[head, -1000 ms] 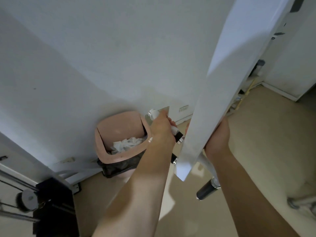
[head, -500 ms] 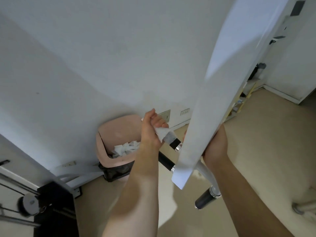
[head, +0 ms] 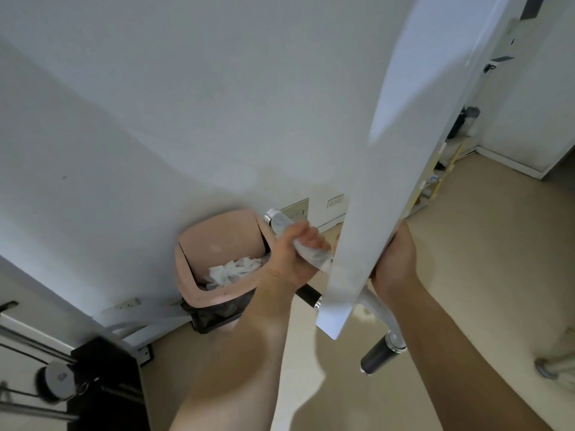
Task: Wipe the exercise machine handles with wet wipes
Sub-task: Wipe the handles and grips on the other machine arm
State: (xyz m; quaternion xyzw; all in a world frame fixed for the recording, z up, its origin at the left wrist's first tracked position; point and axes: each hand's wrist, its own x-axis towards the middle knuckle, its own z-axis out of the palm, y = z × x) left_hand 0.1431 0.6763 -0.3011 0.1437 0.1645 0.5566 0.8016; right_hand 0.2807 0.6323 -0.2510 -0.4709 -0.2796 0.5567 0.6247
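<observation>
A white machine arm (head: pixel 389 169) slants down from the top right. A handle bar (head: pixel 275 221) with a chrome cap sticks out to its left; its black grip (head: pixel 308 294) shows below my fist. My left hand (head: pixel 291 259) grips a white wet wipe (head: pixel 314 255) wrapped round that handle. My right hand (head: pixel 395 259) holds the white arm from behind, its fingers hidden by the arm. A second black handle (head: pixel 378 353) hangs lower right of the arm's end.
A pink waste bin (head: pixel 214 241) with a black liner and crumpled white wipes stands by the wall, left of my left hand. A black weight stack and cables (head: pixel 90 377) are at the lower left. Beige floor spreads to the right, with a chrome foot (head: pixel 547 367) at the edge.
My left hand slid up the handle with the wipe half a second ago and has now come back down a little, baring the chrome cap again. My right hand keeps its hold.
</observation>
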